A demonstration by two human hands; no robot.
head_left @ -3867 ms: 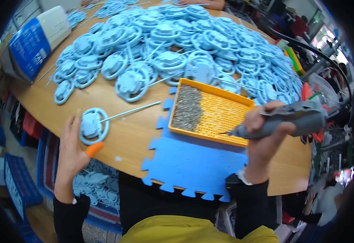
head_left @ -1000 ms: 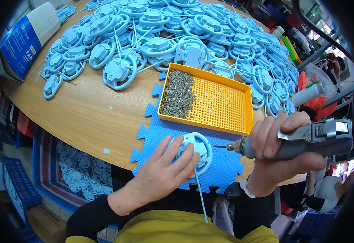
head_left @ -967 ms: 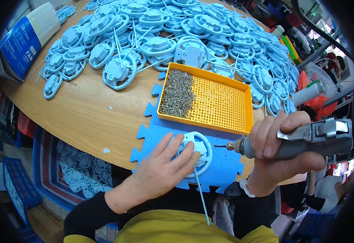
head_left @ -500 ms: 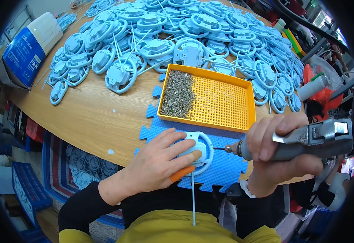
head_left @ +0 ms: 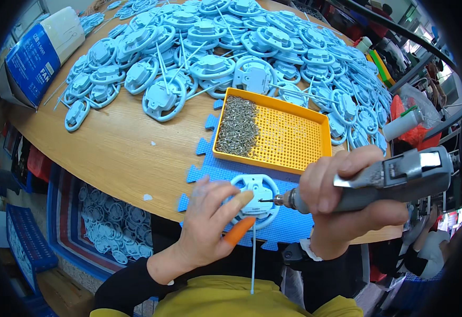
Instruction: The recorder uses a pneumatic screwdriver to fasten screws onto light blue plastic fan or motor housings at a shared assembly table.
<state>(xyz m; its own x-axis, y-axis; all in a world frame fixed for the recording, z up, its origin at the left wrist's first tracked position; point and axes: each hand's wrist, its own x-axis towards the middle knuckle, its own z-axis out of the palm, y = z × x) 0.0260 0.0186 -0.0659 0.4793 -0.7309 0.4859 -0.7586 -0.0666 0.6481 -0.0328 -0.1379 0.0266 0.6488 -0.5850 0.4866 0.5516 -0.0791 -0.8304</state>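
A light blue round plastic part [head_left: 258, 203], like a ring with a flat casing in it, lies on a blue foam mat [head_left: 294, 224]. A thin pale blue stem [head_left: 253, 259] runs from it toward me. My left hand [head_left: 207, 222] is at the part's left edge, fingers apart and partly over the rim, with an orange cover on the thumb. In my right hand [head_left: 342, 190] is a grey power screwdriver [head_left: 389, 179], its fingers wrapped round the body. The screwdriver's bit points left, over the casing; whether it touches is unclear.
A yellow perforated tray [head_left: 294, 134] with many small screws [head_left: 237, 127] sits beyond the part. Behind it, similar blue parts [head_left: 204, 31] are heaped across the wooden table [head_left: 120, 153]. A blue and white box [head_left: 38, 58] stands far left. More parts fill a striped bag [head_left: 72, 232] below.
My left fingers have lifted off the casing and drawn back toward the left. The screwdriver has moved left, bringing its bit from the right rim to over the casing.
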